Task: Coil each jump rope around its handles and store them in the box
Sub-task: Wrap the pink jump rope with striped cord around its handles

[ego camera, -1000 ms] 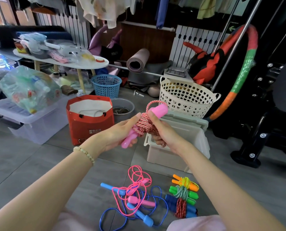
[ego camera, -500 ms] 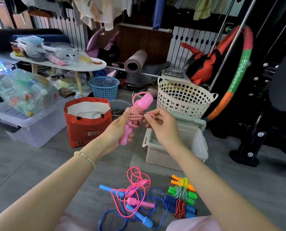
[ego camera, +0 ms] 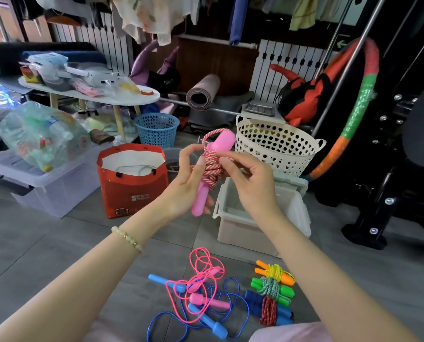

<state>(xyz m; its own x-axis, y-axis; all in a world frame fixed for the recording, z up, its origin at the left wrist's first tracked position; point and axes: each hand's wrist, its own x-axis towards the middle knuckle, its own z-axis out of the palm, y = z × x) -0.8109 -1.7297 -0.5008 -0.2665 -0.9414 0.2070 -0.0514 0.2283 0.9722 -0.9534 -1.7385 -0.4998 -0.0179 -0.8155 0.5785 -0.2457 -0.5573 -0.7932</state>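
My left hand (ego camera: 184, 191) grips the pink handles of a jump rope (ego camera: 212, 169) whose red-and-white cord is wound around them, held upright above the floor. My right hand (ego camera: 246, 183) pinches the cord's end at the right side of the coil. The open white plastic box (ego camera: 299, 213) stands just behind and below my hands. On the floor in front of me lie a loose pink rope (ego camera: 201, 280) tangled with a loose blue rope (ego camera: 206, 322). Beside them lie three coiled ropes: orange (ego camera: 275, 275), green (ego camera: 270, 288) and dark blue (ego camera: 267, 307).
A red paper bag (ego camera: 132, 183) stands left of the box, a cream perforated basket (ego camera: 277, 146) behind it. A clear bin (ego camera: 40, 191) with a bag of bottles sits at left. A small blue basket (ego camera: 156, 129), a white table and black gym equipment (ego camera: 391, 193) surround the spot.
The camera and hands shifted slightly. My right hand moved from gripping the coil to pinching the cord's end beside it, while the left hand kept the handles upright.
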